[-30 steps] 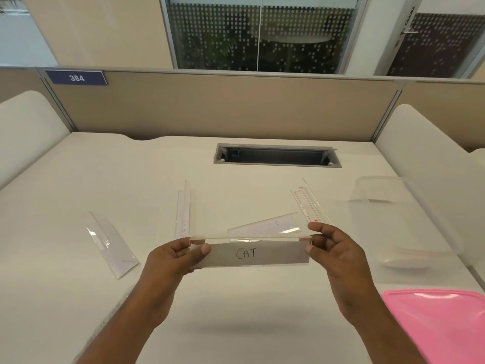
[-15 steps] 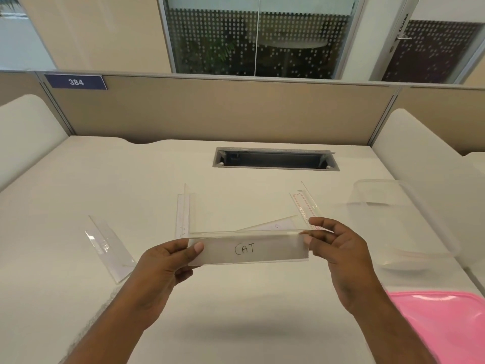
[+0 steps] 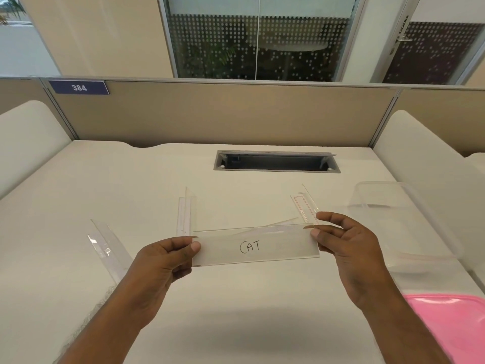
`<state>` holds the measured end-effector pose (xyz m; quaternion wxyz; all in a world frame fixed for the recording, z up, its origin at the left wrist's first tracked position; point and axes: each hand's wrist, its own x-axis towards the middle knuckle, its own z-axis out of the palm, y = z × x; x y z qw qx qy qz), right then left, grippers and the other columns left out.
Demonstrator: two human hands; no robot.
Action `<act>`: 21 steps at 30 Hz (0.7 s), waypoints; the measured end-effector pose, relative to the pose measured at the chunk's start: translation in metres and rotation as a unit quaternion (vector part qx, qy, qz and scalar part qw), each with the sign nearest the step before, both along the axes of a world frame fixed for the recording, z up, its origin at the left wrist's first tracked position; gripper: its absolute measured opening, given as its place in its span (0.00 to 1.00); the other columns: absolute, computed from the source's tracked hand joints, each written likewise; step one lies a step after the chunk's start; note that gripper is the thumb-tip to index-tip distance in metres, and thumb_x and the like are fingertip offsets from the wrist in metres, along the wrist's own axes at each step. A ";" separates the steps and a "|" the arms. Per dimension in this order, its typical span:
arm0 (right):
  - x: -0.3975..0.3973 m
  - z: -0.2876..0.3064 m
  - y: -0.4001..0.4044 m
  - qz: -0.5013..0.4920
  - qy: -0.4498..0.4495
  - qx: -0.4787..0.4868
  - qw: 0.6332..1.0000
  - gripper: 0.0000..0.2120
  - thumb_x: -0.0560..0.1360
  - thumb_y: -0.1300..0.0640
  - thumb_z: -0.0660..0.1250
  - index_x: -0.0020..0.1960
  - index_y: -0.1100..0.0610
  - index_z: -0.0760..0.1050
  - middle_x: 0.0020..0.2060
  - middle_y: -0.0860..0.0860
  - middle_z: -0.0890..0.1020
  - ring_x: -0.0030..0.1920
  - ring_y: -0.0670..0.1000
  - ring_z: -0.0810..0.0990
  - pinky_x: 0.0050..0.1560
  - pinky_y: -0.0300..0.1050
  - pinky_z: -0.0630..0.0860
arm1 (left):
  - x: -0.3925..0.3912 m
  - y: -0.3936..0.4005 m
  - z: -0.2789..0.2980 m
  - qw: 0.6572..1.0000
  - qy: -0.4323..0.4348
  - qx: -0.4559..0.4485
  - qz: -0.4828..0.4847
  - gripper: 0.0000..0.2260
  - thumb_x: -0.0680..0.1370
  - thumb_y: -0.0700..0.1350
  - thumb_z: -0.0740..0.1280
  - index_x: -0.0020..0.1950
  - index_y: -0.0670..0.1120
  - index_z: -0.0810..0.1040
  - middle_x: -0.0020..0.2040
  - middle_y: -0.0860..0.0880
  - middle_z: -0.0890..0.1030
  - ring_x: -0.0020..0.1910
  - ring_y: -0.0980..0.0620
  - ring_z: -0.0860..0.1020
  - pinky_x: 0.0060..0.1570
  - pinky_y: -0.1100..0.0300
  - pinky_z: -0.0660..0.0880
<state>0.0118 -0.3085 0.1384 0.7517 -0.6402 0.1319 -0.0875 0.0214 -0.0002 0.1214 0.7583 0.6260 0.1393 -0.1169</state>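
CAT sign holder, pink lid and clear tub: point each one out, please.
CAT sign holder [image 3: 256,245], head view, on the lettered front face.
pink lid [image 3: 451,324], head view, on its flat top.
clear tub [image 3: 409,232], head view, on its bare clear wall.

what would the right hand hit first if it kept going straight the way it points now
Probably the left hand: the right hand points leftward along the CAT holder that both pinch, though depth is unclear.

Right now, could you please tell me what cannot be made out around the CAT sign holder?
Head view only.
Pink lid: cut off by right and bottom edges.
Clear strip: mostly hidden behind the CAT sign holder.
Red-outlined strip: print too small to read.
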 end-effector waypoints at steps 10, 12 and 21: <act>-0.001 -0.002 -0.007 -0.005 -0.004 0.005 1.000 0.14 0.71 0.71 0.70 0.53 0.59 0.80 0.42 0.60 0.86 0.45 0.57 0.82 0.50 0.54 0.74 | 0.001 -0.005 0.005 1.000 -0.011 0.003 -0.007 0.18 0.63 0.47 0.76 0.49 0.40 0.86 0.46 0.40 0.79 0.45 0.45 0.76 0.47 0.56 0.74; -0.001 -0.003 -0.008 -0.004 -0.005 0.004 1.000 0.14 0.71 0.71 0.70 0.53 0.59 0.80 0.42 0.60 0.87 0.45 0.56 0.82 0.50 0.53 0.74 | 0.001 -0.006 0.005 1.000 -0.013 0.003 -0.008 0.17 0.64 0.46 0.76 0.50 0.40 0.86 0.47 0.41 0.80 0.46 0.46 0.77 0.48 0.56 0.74; -0.004 -0.003 -0.023 0.036 -0.060 -0.244 0.967 0.20 0.69 0.54 0.76 0.59 0.47 0.77 0.49 0.46 0.84 0.49 0.45 0.80 0.51 0.45 0.76 | 0.008 -0.014 -0.003 0.999 -0.037 0.031 0.007 0.09 0.72 0.40 0.73 0.51 0.38 0.85 0.46 0.43 0.83 0.46 0.45 0.75 0.49 0.56 0.73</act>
